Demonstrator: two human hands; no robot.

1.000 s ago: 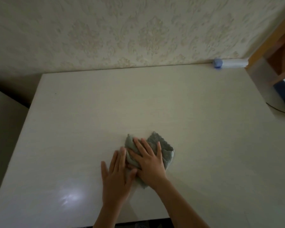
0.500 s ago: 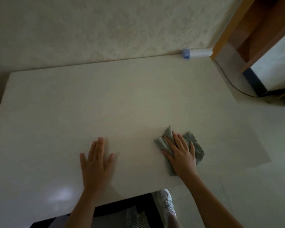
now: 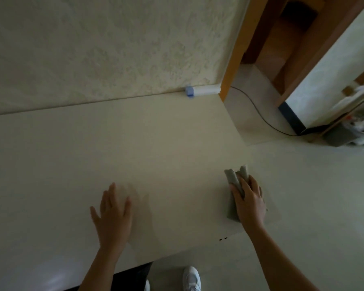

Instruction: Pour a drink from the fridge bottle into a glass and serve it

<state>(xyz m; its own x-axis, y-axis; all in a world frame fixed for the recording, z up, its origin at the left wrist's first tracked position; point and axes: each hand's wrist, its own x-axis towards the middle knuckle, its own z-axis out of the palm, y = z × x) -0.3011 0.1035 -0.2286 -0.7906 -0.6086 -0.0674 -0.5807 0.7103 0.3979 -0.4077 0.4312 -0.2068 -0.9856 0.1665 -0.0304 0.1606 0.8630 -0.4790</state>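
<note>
A cream table (image 3: 135,148) fills most of the view. My right hand (image 3: 249,200) presses a crumpled grey cloth (image 3: 232,179) against the table near its right front corner, fingers wrapped over it. My left hand (image 3: 114,215) lies flat on the table top with fingers spread and nothing in it. No bottle, glass or fridge shows in this view.
A white roll with a blue end (image 3: 200,91) lies at the table's back edge by the wall. To the right are a wooden door frame (image 3: 235,49), a black cable (image 3: 263,118) on the floor and a bin (image 3: 351,131). My white shoe (image 3: 190,278) stands on the floor below.
My right hand has slid the cloth to the right, from the table's middle to its right corner. My left hand came off the cloth and lies flat. The view has swung rightward.
</note>
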